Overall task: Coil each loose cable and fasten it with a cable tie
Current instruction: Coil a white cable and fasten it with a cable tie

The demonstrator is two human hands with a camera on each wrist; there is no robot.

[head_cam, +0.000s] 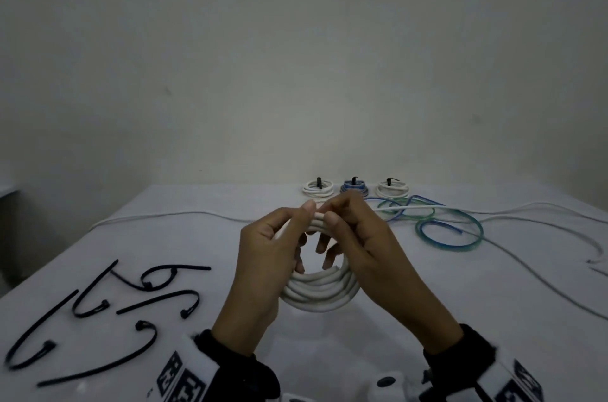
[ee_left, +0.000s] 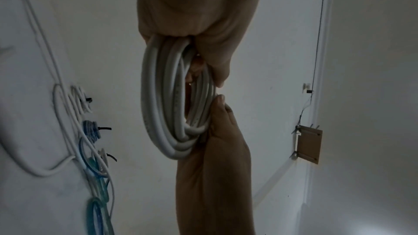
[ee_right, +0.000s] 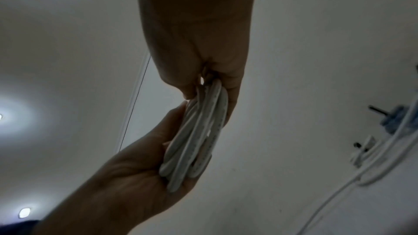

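Observation:
A white cable coil is held upright above the table between both hands. My left hand grips its left side, thumb on top and fingers curled through the ring. My right hand grips the right side the same way, and the two thumbs meet at the coil's top. The left wrist view has the coil edge-on, with the left hand above and the right hand below. In the right wrist view the right hand pinches the coil, which rests in the left hand. Several black cable ties lie at the left.
Three tied coils stand at the table's far edge: white, blue and white. A loose blue-green cable loops to the right of my hands. Loose white cable trails across the white table.

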